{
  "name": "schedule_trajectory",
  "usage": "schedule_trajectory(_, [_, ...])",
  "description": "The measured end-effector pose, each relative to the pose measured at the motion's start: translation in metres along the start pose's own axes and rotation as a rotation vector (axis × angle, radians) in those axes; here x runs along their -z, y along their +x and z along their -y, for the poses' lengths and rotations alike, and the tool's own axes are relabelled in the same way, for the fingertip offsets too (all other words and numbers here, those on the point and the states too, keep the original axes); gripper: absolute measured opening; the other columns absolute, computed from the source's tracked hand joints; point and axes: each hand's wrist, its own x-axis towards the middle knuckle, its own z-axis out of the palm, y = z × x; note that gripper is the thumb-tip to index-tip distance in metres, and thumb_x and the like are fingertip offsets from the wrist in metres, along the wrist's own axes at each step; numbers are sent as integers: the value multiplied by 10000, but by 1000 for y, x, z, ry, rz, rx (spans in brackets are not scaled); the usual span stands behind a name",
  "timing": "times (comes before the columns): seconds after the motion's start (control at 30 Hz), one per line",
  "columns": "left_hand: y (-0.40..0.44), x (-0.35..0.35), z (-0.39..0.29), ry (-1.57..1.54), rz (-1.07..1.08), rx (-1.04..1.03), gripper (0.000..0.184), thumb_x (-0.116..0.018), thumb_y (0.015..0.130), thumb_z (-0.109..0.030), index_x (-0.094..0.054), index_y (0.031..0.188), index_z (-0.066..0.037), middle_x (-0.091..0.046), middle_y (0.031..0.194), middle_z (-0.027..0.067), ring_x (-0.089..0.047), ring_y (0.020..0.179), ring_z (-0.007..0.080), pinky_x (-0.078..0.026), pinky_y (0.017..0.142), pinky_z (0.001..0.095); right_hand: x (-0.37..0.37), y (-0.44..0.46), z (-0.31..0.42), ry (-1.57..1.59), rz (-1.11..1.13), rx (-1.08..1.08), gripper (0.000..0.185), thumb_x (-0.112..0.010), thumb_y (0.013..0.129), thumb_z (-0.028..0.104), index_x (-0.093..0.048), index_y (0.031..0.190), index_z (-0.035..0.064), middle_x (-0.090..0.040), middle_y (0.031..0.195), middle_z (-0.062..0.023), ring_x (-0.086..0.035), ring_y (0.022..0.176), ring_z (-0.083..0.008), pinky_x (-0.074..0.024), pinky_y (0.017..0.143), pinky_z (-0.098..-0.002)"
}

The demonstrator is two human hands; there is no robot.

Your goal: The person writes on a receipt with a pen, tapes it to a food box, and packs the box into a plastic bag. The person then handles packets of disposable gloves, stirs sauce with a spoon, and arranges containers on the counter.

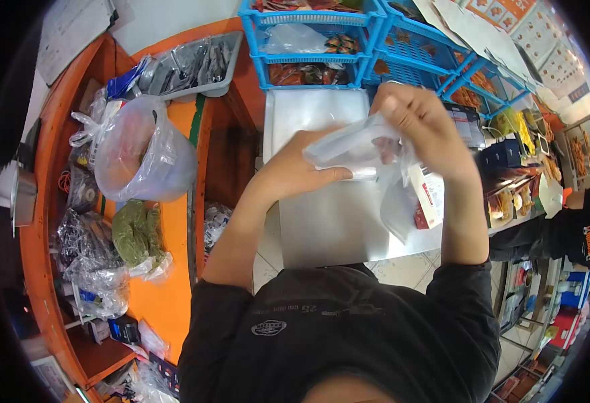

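A translucent plastic bag [355,144] is stretched between my two hands above the metal table [328,232]. My left hand [295,164] grips its left side, the thumb in front and the other fingers hidden behind the film. At the bag's upper right edge, my right hand [426,127] is closed with bent fingers, slightly blurred. Loose film hangs below the right hand. Beside that hanging film, a white and red box [429,198] stands near the right forearm.
Blue plastic racks [308,57] hold packed goods at the back. On the left, an orange shelf [160,269] carries a bag-lined tub [144,154], a green bundle [134,232] and a grey cutlery tray [197,67]. A person in dark clothes [570,228] is at far right.
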Motion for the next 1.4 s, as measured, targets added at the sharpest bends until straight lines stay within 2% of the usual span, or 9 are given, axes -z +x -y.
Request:
schedule_trajectory(0.07, [3, -17, 1, -249, 121, 207, 274, -637, 842, -166, -612, 1075, -22, -640, 923, 48, -603, 910, 149, -460, 813, 270, 30, -4, -22, 558, -114, -116, 261, -436, 969, 245, -564, 857, 48, -602, 724, -65, -570, 684, -148, -473, 616, -281])
schedule_trajectory(0.27, [0, -84, 31, -803, -496, 524, 220, -548, 890, -141, -612, 1070, -33, -531, 718, -59, -462, 600, 30, -366, 541, 187, -25, -97, -151, 1132, 20, -356, 546, -489, 893, 492, -409, 1248, 84, -503, 1159, -159, -494, 1048, -217, -401, 886, -344])
schedule_trajectory(0.43, [-20, -90, 60, -630, -856, 428, 237, -527, 894, -91, -588, 1118, -44, -493, 724, -72, -399, 559, 17, -315, 486, 179, -5, -125, -154, 1444, 96, 159, 991, -613, 727, 666, -246, 1444, 87, -410, 1387, -118, -322, 1316, -247, -231, 1083, -403])
schedule_trajectory(0.73, [-17, -110, 39, -311, -978, 300, 256, -470, 950, -97, -525, 1199, -72, -356, 619, -96, -265, 483, -13, -170, 418, 174, 23, -148, -179, 771, -245, -397, 308, -603, 888, 153, -574, 1155, 2, -636, 942, -37, -574, 865, -119, -443, 758, -252])
schedule_trajectory(0.83, [-21, -114, 35, -255, -973, 422, 295, -531, 920, -106, -493, 1204, -38, -399, 657, -63, -343, 534, 20, -281, 466, 184, 5, -147, -216, 774, -302, -693, 284, -610, 895, 237, -621, 1088, 29, -638, 863, -26, -570, 767, -109, -443, 695, -237])
schedule_trajectory(1.03, [-19, -134, 56, 907, -952, 329, 392, -731, 776, -175, -513, 1056, -9, -481, 784, 19, -471, 786, 161, -411, 779, 323, 6, -139, -191, 525, -56, -811, 276, -656, 853, 321, -677, 910, 51, -631, 753, -25, -549, 669, -80, -435, 603, -239])
schedule_trajectory(1.07, [-23, -141, 58, 347, -844, 469, 379, -783, 729, -229, -551, 943, -18, -492, 782, 12, -476, 797, 148, -407, 754, 309, 8, -139, -191, 444, 30, -722, 336, -673, 826, 359, -675, 905, 32, -644, 765, -54, -576, 686, -103, -449, 612, -261])
schedule_trajectory(1.17, [4, -177, 22, 816, -424, 289, 410, -823, 685, -274, -558, 853, -11, -511, 756, -7, -485, 724, 120, -425, 695, 281, -29, -139, -204, 445, -114, -369, 364, -702, 798, 368, -669, 895, 19, -646, 759, -62, -581, 673, -120, -457, 607, -282])
schedule_trajectory(1.4, [-7, -194, 45, -163, -393, 460, 404, -846, 660, -258, -625, 860, 15, -604, 739, -11, -515, 635, 56, -380, 527, 210, -27, -147, -179, 702, -140, -476, 438, -742, 754, 385, -645, 837, -34, -631, 740, -64, -549, 643, -103, -435, 556, -263])
